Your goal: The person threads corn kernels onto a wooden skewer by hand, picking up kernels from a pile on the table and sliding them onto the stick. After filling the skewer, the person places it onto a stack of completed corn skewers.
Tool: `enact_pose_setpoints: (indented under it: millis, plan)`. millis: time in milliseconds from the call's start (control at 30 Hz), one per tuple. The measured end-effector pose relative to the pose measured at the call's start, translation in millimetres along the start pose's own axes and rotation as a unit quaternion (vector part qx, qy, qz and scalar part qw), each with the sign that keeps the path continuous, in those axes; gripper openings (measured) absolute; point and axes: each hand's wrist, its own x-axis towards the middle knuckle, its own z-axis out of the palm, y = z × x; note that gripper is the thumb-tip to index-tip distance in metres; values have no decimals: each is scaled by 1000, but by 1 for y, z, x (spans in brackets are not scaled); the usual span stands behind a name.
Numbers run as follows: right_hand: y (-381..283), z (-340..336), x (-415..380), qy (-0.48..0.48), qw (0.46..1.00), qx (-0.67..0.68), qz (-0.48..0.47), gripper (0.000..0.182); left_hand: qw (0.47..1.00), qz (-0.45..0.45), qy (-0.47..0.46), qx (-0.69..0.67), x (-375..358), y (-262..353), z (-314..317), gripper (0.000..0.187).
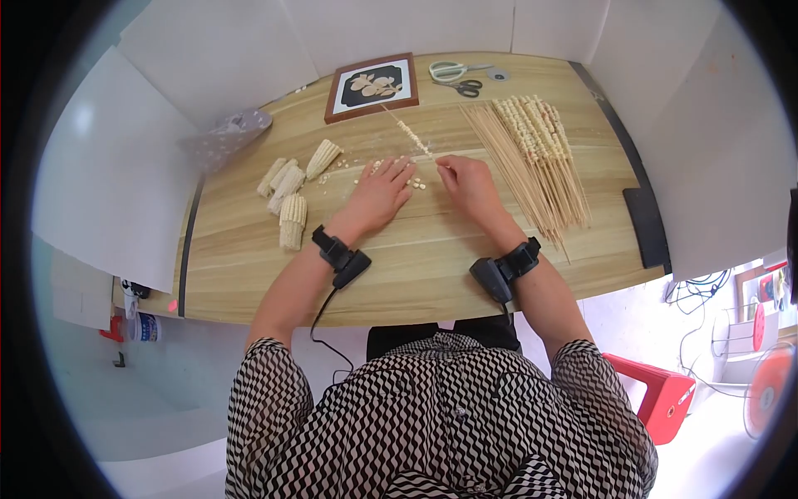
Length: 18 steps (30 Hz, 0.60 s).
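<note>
- Right hand (470,187): skewer (411,135) pinched between thumb and fingers, strung kernels (415,140) along it, tip aimed away, toward picture frame (373,87).
- Left hand (384,193): laid palm down over loose kernels (418,185), fingers slightly apart; whether any kernel is gripped cannot be told.
- Cobs (293,212) placed at left of table (399,274); bare skewers (507,166) and loaded skewers (536,133) laid at right.
- Skewer best held firmly, kernels pierced centrally and slid gently to avoid splitting, fingertips kept off the tip.
</note>
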Motion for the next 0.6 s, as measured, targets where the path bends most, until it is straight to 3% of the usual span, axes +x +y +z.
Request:
enact_pose_setpoints:
  millis: [167, 233, 567, 600]
  plan:
    - [-2, 0, 0, -4, 1000, 2, -4, 14, 998, -54, 6, -19, -23, -6, -14, 54]
    - [-3, 2, 0, 0, 1000, 4, -9, 15, 993, -99, 49, -41, -25, -19, -1, 57]
    - [2, 3, -1, -6, 1000, 5, 16, 15, 990, -131, 27, -44, 6, -32, 13, 58]
    - [4, 3, -1, -5, 1000, 3, 10, 15, 964, -155, 80, -202, 7, -38, 12, 54]
